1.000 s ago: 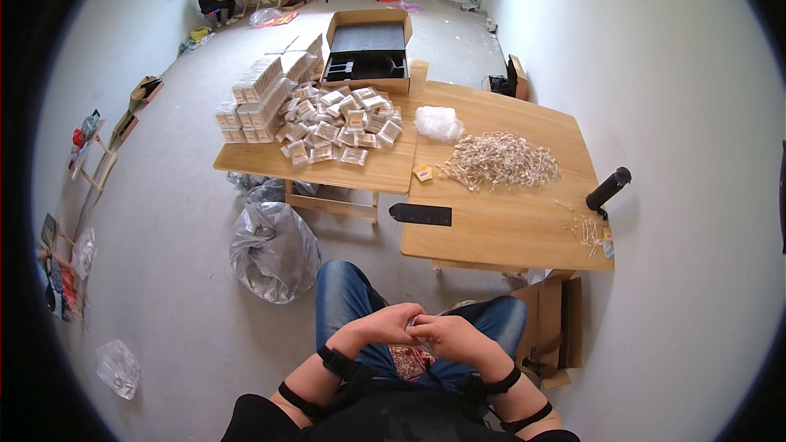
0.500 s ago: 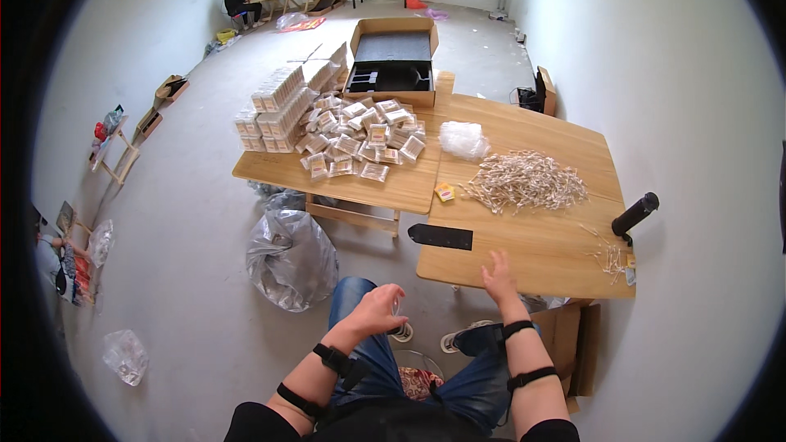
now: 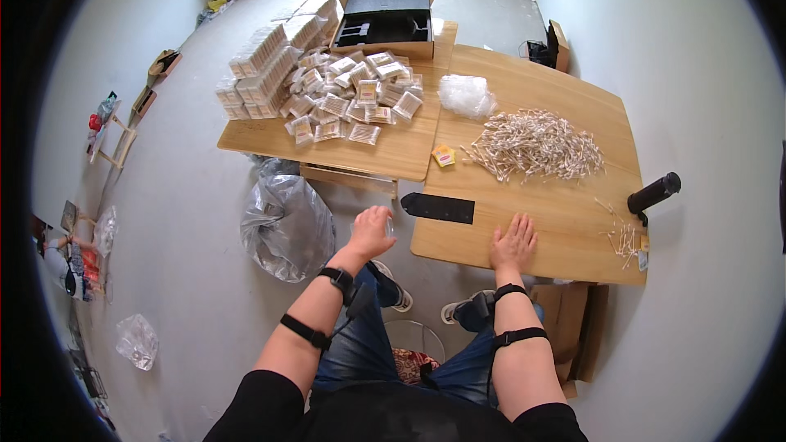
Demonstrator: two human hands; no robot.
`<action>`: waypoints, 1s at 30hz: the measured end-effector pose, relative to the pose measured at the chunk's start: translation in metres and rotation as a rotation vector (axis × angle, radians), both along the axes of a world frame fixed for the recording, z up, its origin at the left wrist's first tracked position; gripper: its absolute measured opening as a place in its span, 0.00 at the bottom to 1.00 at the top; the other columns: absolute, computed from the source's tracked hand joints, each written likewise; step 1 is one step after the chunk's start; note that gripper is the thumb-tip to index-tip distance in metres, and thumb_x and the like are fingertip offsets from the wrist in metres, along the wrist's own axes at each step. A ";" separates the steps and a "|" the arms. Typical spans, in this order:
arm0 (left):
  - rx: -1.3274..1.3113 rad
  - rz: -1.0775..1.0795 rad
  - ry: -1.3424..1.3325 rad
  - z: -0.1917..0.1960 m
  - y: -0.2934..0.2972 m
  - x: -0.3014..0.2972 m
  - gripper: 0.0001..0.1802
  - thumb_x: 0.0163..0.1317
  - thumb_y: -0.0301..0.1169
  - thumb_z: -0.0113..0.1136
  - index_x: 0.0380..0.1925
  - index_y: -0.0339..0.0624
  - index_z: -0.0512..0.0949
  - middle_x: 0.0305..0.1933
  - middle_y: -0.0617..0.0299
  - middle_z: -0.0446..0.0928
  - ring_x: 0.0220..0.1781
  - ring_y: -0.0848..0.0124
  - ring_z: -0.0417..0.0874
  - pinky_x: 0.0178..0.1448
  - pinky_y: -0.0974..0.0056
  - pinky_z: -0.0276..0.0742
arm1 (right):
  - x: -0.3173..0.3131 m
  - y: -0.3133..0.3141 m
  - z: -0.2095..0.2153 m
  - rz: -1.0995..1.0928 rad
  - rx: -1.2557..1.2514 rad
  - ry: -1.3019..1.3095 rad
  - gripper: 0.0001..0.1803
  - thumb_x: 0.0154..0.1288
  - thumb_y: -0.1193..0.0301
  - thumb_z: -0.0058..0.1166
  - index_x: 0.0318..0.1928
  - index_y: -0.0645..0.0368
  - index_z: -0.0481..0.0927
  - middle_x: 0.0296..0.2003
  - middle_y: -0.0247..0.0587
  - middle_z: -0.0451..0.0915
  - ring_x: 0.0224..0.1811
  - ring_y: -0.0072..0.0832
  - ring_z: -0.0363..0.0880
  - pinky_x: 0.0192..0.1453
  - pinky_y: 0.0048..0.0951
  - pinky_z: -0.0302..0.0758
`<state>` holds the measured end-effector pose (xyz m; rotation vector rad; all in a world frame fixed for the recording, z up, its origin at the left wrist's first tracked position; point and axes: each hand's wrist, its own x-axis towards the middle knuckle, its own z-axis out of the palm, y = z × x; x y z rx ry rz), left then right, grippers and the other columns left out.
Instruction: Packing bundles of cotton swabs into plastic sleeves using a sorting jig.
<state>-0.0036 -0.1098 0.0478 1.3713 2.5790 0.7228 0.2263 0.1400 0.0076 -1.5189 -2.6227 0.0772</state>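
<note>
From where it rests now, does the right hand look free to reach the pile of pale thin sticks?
Probably yes. The right hand lies flat on the wooden table's near edge, and only bare tabletop shows between it and the pile of pale thin sticks farther back.

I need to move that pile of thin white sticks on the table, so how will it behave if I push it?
The pile of sticks is loose, so it would likely spread rather than slide as one. The sticks look thin and light; strays already lie near the table edge, so some could fall off.
</note>
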 end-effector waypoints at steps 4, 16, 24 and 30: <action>-0.089 0.070 -0.007 -0.035 0.021 -0.021 0.31 0.41 0.35 0.75 0.47 0.50 0.72 0.47 0.56 0.75 0.56 0.53 0.75 0.60 0.50 0.69 | 0.000 -0.001 -0.004 0.002 0.057 0.021 0.38 0.70 0.49 0.44 0.73 0.57 0.59 0.75 0.45 0.57 0.78 0.40 0.50 0.80 0.49 0.43; -0.197 -0.062 0.029 -0.042 0.079 -0.037 0.27 0.46 0.28 0.67 0.49 0.48 0.72 0.53 0.55 0.72 0.63 0.54 0.70 0.71 0.47 0.59 | 0.004 -0.002 -0.001 0.004 0.099 0.064 0.37 0.69 0.51 0.46 0.71 0.59 0.63 0.73 0.47 0.61 0.77 0.41 0.53 0.79 0.50 0.46; -0.344 -0.183 0.324 -0.019 0.107 -0.007 0.41 0.49 0.27 0.62 0.68 0.46 0.63 0.57 0.52 0.70 0.68 0.54 0.66 0.79 0.46 0.47 | 0.000 -0.004 0.000 -0.001 0.076 0.052 0.37 0.69 0.50 0.46 0.72 0.58 0.62 0.73 0.46 0.60 0.78 0.40 0.52 0.79 0.50 0.45; -0.408 -0.203 0.238 -0.009 0.125 0.009 0.47 0.50 0.27 0.60 0.74 0.51 0.56 0.58 0.52 0.69 0.69 0.54 0.65 0.80 0.45 0.43 | -0.003 -0.006 0.003 0.005 0.067 0.066 0.37 0.69 0.50 0.46 0.72 0.58 0.63 0.73 0.47 0.61 0.77 0.41 0.52 0.79 0.50 0.45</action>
